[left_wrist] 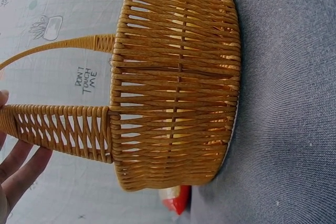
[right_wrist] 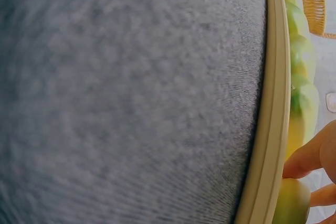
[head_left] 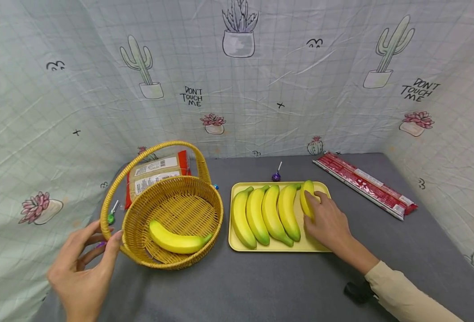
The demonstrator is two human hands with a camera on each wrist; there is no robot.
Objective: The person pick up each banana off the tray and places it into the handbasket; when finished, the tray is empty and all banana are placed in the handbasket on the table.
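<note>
My left hand (head_left: 85, 259) grips the low left end of the handle of a wicker basket (head_left: 172, 264), fingers and thumb on either side of it. Inside the basket lies one yellow banana (head_left: 177, 240). At the right end of a pale yellow tray (head_left: 237, 247), my right hand (head_left: 328, 221) grips a banana (head_left: 307, 201) from above, its lower part hidden behind the fingers. In the right wrist view, thumb and fingers straddle this banana (right_wrist: 294, 203) just inside the tray's rim (right_wrist: 273, 93). Several more bananas (head_left: 270, 217) lie side by side on the tray.
Behind the basket lies a red-and-clear food packet (head_left: 156, 172). A green lollipop (head_left: 111, 217) is left of the basket, and a purple lollipop (head_left: 276, 176) behind the tray. A long red packet (head_left: 363, 184) lies at the back right. Printed cloth (head_left: 261, 98) hangs around the grey table.
</note>
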